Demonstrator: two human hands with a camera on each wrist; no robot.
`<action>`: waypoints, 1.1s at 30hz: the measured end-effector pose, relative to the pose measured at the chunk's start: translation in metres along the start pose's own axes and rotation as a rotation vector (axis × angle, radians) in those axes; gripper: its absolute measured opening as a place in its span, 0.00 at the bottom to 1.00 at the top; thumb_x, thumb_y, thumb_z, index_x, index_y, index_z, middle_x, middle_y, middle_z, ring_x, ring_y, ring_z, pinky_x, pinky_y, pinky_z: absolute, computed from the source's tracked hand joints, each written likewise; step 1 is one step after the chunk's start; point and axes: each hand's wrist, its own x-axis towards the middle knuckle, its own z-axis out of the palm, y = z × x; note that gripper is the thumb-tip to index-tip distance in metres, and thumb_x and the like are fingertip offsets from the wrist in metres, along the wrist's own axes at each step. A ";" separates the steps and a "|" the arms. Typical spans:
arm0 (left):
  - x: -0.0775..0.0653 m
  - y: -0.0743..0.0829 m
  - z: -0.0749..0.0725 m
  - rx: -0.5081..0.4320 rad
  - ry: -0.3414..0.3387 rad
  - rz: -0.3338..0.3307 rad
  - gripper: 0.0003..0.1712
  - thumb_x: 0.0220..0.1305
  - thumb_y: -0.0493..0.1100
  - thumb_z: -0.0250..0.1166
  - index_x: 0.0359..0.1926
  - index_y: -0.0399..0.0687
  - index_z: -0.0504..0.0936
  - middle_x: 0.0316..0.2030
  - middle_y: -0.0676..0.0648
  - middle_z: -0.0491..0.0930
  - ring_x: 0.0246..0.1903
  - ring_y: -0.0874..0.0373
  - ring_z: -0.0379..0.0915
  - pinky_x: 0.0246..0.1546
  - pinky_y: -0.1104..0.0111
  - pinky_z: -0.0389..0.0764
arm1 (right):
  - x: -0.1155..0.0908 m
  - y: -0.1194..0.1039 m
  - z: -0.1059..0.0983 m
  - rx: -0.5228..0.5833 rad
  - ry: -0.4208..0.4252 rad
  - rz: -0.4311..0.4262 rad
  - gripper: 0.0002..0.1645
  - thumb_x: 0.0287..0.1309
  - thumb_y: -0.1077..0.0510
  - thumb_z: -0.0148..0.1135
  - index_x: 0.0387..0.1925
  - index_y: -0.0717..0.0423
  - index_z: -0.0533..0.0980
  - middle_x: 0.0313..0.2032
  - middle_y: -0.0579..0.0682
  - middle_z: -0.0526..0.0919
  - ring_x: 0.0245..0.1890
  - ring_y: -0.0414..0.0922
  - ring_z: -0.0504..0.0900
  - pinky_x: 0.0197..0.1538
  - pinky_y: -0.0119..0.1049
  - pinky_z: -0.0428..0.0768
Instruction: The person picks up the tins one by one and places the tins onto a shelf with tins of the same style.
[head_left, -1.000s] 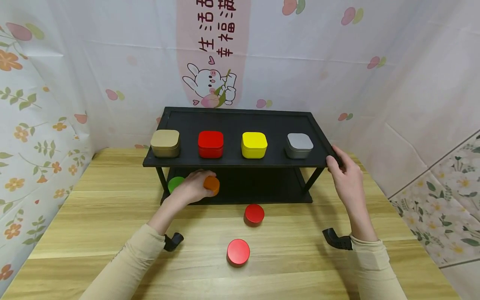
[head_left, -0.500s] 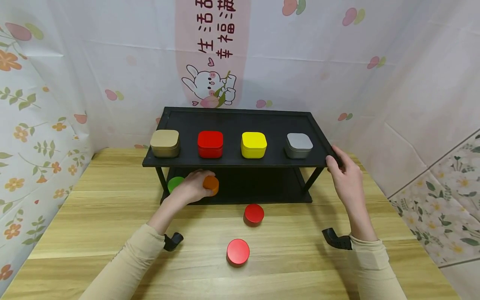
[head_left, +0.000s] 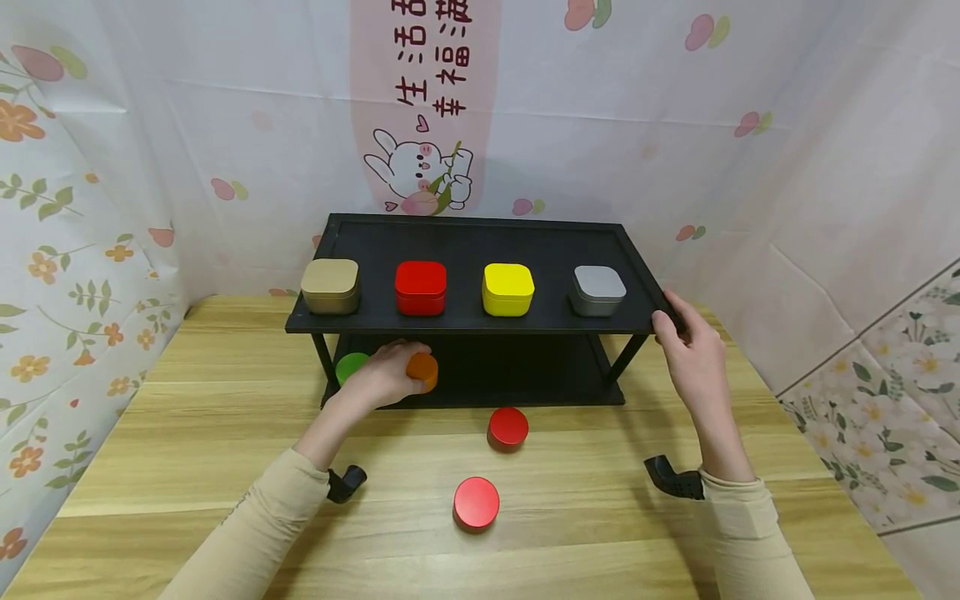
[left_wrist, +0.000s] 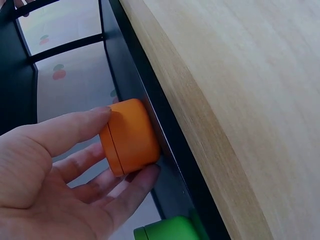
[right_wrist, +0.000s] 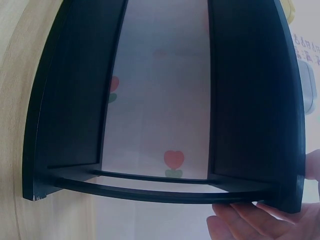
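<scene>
My left hand (head_left: 382, 373) reaches in at the lower level of a black two-tier rack (head_left: 480, 237). Between its thumb and fingers it holds an orange tin (left_wrist: 132, 135), which stands on or just touches the lower shelf; the exact contact is hard to tell. A green tin (head_left: 351, 365) sits to the left, partly hidden by that hand. My right hand (head_left: 693, 350) grips the rack's upper right corner. In the right wrist view, the thumb lies at the top board's upper face and the fingers (right_wrist: 250, 220) bend around the end.
Gold (head_left: 331, 287), red (head_left: 422, 288), yellow (head_left: 508, 290) and grey (head_left: 597, 291) square tins line the top shelf. Two round red tins (head_left: 508, 428) stand on the wooden table (head_left: 570, 533) before the rack. A patterned curtain (head_left: 262, 150) hangs behind.
</scene>
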 end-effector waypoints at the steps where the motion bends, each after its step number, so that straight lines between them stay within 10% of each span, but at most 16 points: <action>1: 0.000 0.000 0.000 -0.004 -0.001 -0.002 0.33 0.65 0.43 0.69 0.70 0.44 0.73 0.68 0.36 0.73 0.63 0.37 0.69 0.65 0.47 0.75 | 0.000 0.000 0.000 0.000 -0.001 0.001 0.33 0.76 0.38 0.47 0.77 0.40 0.64 0.67 0.61 0.77 0.37 0.17 0.75 0.42 0.23 0.71; 33: -0.005 0.040 -0.002 0.013 0.043 0.125 0.38 0.65 0.46 0.70 0.74 0.54 0.70 0.73 0.41 0.70 0.71 0.37 0.65 0.71 0.45 0.70 | 0.001 -0.002 0.000 -0.010 0.005 0.001 0.34 0.76 0.37 0.47 0.77 0.42 0.65 0.68 0.61 0.76 0.38 0.21 0.78 0.42 0.21 0.71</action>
